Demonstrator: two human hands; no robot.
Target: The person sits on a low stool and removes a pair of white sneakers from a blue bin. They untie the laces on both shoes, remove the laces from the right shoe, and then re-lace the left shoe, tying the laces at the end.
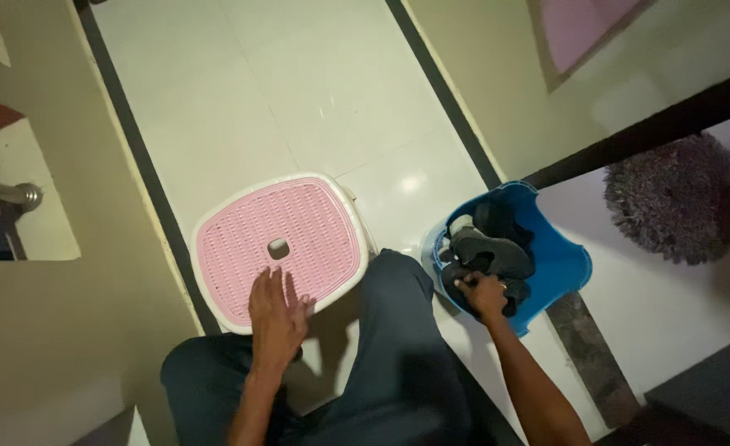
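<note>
My left hand (277,314) rests flat, fingers apart, on the near edge of a pink woven-pattern stool seat (299,223) with a white rim and a small square hole in its middle. My right hand (484,291) reaches into a blue plastic basket (565,264) to my right and grips dark clothes (493,252) piled inside it. My legs in dark trousers (398,347) fill the bottom centre, between stool and basket.
The floor is glossy white tile (299,91) with black border strips (443,91). A shaggy grey-purple mat (675,198) lies at the right behind a dark bar (646,132). A beige wall (51,330) stands close on the left.
</note>
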